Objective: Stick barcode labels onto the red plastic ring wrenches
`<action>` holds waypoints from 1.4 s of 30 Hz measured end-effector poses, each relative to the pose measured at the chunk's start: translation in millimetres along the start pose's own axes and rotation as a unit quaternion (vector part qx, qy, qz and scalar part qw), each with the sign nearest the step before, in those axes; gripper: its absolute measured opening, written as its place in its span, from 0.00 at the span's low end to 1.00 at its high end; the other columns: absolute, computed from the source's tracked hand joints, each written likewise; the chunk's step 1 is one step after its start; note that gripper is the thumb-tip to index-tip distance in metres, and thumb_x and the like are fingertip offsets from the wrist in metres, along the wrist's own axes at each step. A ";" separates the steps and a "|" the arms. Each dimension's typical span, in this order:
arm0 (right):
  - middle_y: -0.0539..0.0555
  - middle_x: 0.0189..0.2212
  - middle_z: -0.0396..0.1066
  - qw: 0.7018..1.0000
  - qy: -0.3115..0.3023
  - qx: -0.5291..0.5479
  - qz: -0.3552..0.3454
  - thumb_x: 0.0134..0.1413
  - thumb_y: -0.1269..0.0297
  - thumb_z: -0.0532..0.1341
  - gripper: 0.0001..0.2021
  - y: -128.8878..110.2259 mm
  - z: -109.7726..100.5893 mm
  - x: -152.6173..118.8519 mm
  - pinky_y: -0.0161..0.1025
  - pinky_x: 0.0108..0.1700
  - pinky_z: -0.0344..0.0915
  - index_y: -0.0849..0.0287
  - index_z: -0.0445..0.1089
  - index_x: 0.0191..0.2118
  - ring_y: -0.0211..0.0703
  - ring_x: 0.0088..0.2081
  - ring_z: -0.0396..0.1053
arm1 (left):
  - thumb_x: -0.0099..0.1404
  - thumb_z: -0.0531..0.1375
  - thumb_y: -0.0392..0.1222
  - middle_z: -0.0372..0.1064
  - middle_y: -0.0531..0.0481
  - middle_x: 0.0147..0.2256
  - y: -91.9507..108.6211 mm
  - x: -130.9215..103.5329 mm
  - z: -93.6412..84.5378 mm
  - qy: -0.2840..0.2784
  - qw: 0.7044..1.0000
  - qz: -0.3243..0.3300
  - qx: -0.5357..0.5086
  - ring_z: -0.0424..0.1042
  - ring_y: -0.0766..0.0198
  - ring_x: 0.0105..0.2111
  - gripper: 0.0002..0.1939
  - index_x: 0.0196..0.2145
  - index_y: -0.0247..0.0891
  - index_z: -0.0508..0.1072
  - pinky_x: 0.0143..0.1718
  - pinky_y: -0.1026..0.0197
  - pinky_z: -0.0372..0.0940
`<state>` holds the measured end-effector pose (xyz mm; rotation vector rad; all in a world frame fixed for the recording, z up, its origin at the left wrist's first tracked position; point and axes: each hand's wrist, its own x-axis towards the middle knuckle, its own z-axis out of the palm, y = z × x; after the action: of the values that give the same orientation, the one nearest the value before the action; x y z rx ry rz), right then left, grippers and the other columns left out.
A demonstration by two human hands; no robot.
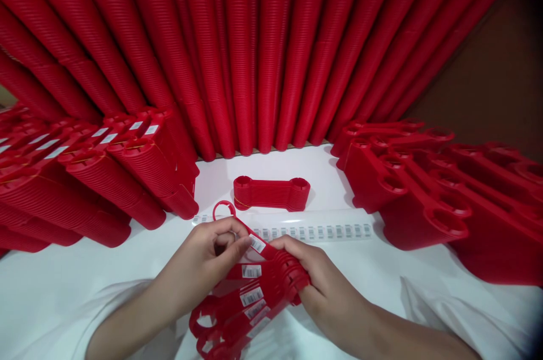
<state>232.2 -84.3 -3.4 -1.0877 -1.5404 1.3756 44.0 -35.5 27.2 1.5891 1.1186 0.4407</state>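
My right hand (316, 272) is wrapped round one end of a fanned bundle of red plastic pieces (237, 312), several of which carry white barcode labels (251, 296). At the top of the fan, one red piece (224, 210) with a ring end points up and left. My left hand (216, 247) pinches at that piece, thumb and fingertips at its white label (257, 243). Behind the hands lies a clear strip (326, 232) with rows of small barcode labels. Beyond it sits a short stack of red pieces (272, 194) with a thin band at its left end.
Tall stacks of red pieces (241, 54) stand along the back. Banded, labelled red stacks (144, 162) fill the left side, and more red stacks (407, 196) without visible labels stand at the right. All rest on a white table (169, 252).
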 end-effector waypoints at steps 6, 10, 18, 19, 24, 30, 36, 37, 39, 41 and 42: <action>0.47 0.28 0.68 1.000 -0.001 -0.010 -0.014 0.39 0.83 0.48 0.21 0.2 0.7 -1.0 0.35 0.37 0.62 0.57 0.68 0.38 0.37 0.31 0.63 | 0.65 0.52 0.50 0.52 0.60 0.16 -2.5 -1.8 2.7 0.044 0.992 0.060 0.105 0.52 0.71 0.17 0.15 0.28 0.38 0.66 0.19 0.68 0.49; 0.50 0.34 0.70 0.999 -0.017 -0.024 -0.032 0.41 0.82 0.49 0.21 -2.5 1.3 -2.2 0.37 0.40 0.63 0.58 0.68 0.41 0.40 0.36 0.66 | 0.65 0.53 0.49 0.60 0.55 0.21 -5.1 -5.0 6.2 0.107 0.946 0.134 0.276 0.59 0.66 0.23 0.14 0.26 0.38 0.65 0.24 0.65 0.55; 0.51 0.35 0.70 0.996 -0.033 -0.050 -0.062 0.40 0.83 0.49 0.22 -3.7 -0.8 -0.9 0.37 0.40 0.63 0.58 0.68 0.40 0.40 0.37 0.67 | 0.60 0.58 0.56 0.64 0.42 0.43 -5.5 -1.3 0.3 0.215 0.850 0.240 0.417 0.62 0.52 0.43 0.18 0.37 0.37 0.64 0.40 0.52 0.60; 0.50 0.33 0.70 0.996 -0.033 -0.057 -0.062 0.40 0.83 0.49 0.22 -2.8 -1.8 0.0 0.36 0.39 0.62 0.58 0.68 0.40 0.40 0.35 0.67 | 0.61 0.57 0.55 0.66 0.44 0.39 -6.2 -1.0 -2.4 0.195 0.863 0.226 0.408 0.63 0.54 0.40 0.17 0.38 0.38 0.64 0.37 0.55 0.61; 0.49 0.29 0.68 0.991 -0.021 -0.113 -0.073 0.39 0.85 0.48 0.19 8.3 -6.3 5.2 0.35 0.35 0.60 0.58 0.68 0.34 0.38 0.32 0.65 | 0.69 0.48 0.45 0.65 0.53 0.26 -17.2 -5.4 -14.2 0.079 0.920 0.155 0.352 0.64 0.66 0.26 0.13 0.29 0.39 0.66 0.27 0.64 0.57; 0.52 0.33 0.67 0.965 -0.021 -0.222 -0.136 0.44 0.84 0.52 0.17 19.3 -8.3 9.8 0.38 0.38 0.61 0.58 0.66 0.37 0.42 0.36 0.64 | 0.69 0.46 0.41 0.69 0.51 0.30 -23.0 -24.0 -14.7 0.045 0.924 0.123 0.359 0.67 0.64 0.30 0.14 0.32 0.40 0.70 0.32 0.64 0.61; 0.55 0.33 0.67 0.924 -0.026 -0.361 -0.123 0.46 0.82 0.52 0.14 20.5 -5.1 8.8 0.43 0.39 0.61 0.59 0.64 0.37 0.45 0.36 0.62 | 0.64 0.52 0.54 0.68 0.43 0.48 -52.7 -53.5 -1.7 0.081 0.910 0.194 0.356 0.70 0.54 0.43 0.25 0.56 0.43 0.61 0.42 0.58 0.66; 0.55 0.33 0.67 0.920 -0.020 -0.371 -0.121 0.44 0.84 0.51 0.15 21.7 -4.3 8.3 0.43 0.39 0.61 0.59 0.63 0.37 0.45 0.36 0.62 | 0.60 0.54 0.60 0.66 0.42 0.51 -61.1 -56.8 1.6 0.094 0.893 0.243 0.368 0.69 0.51 0.46 0.34 0.60 0.43 0.55 0.43 0.56 0.66; 0.55 0.33 0.66 0.915 -0.005 -0.386 -0.119 0.39 0.86 0.49 0.18 24.2 -2.4 7.3 0.43 0.38 0.60 0.60 0.62 0.36 0.46 0.36 0.61 | 0.55 0.55 0.66 0.65 0.39 0.53 -73.3 -60.6 8.2 0.107 0.859 0.302 0.398 0.68 0.47 0.47 0.45 0.63 0.42 0.47 0.43 0.54 0.66; 0.56 0.33 0.66 0.909 -0.007 -0.399 -0.121 0.37 0.86 0.49 0.19 25.5 -0.3 6.4 0.44 0.38 0.60 0.61 0.62 0.36 0.47 0.36 0.60 | 0.57 0.56 0.63 0.67 0.40 0.51 -74.9 -61.1 13.5 0.116 0.840 0.300 0.437 0.69 0.48 0.45 0.42 0.63 0.40 0.49 0.42 0.53 0.66; 0.57 0.34 0.65 0.907 -0.019 -0.403 -0.123 0.37 0.85 0.49 0.19 25.1 0.7 5.9 0.45 0.39 0.60 0.61 0.62 0.37 0.47 0.37 0.59 | 0.60 0.56 0.59 0.69 0.40 0.49 -71.7 -60.5 15.3 0.121 0.834 0.288 0.454 0.69 0.49 0.43 0.37 0.61 0.39 0.52 0.41 0.53 0.66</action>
<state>232.0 -77.8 -28.4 -1.2641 -2.2698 0.5656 -4.6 -96.8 -26.7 2.8170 1.0739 0.5459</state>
